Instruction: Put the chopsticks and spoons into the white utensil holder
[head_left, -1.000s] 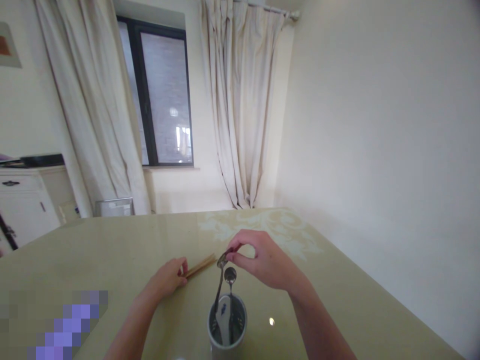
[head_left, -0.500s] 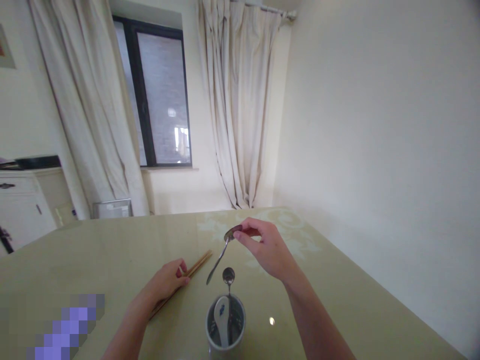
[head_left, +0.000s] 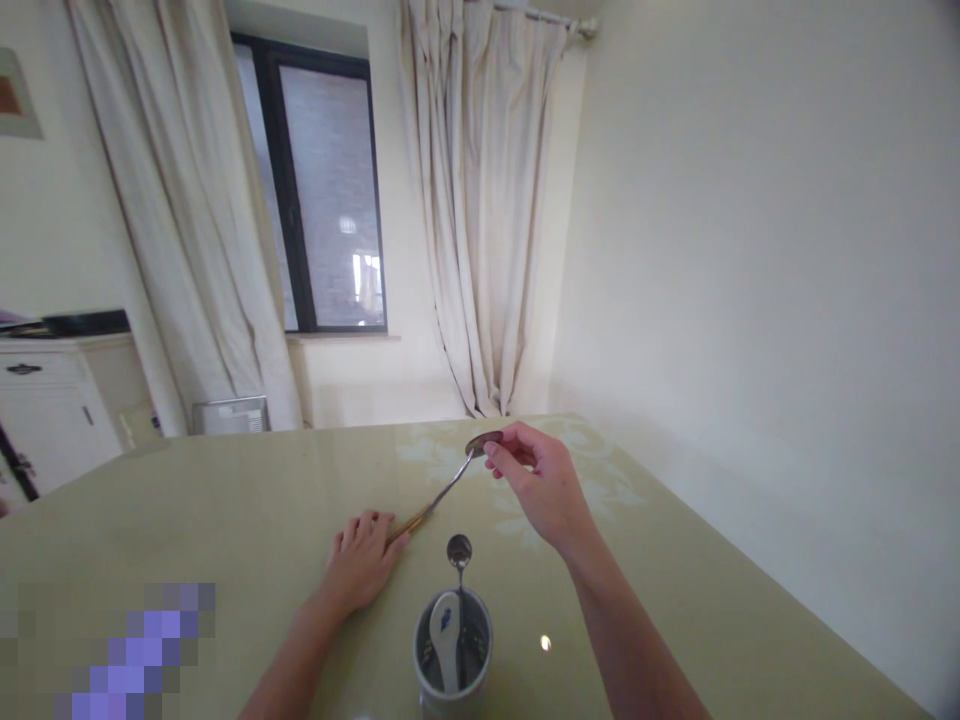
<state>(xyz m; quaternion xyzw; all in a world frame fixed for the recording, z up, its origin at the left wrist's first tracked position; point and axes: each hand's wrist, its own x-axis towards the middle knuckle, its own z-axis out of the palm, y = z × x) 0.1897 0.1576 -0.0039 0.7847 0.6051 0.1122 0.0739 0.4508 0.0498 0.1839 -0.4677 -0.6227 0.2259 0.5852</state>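
Note:
My left hand lies low over the table, wrapped over a bundle of wooden chopsticks. Only their far ends show beyond my thumb; the rest is hidden under the hand. My right hand is raised, pinching a metal spoon by its bowl. The spoon's handle slants down to the left, its end meeting the chopstick tips in this view; I cannot tell if they touch. Nearer to me stands a cup-like holder containing a white ceramic spoon with a blue mark and a metal ladle, bowl up.
The glossy greenish table runs to a wall on the right. Behind it are a window and long pale curtains. A white cabinet stands at left. A pixelated purple patch covers the lower left corner.
My left hand has slid forward along the chopsticks, covering more of them. My right hand moved slightly up and right, and the spoon's handle swung toward the chopstick tips.

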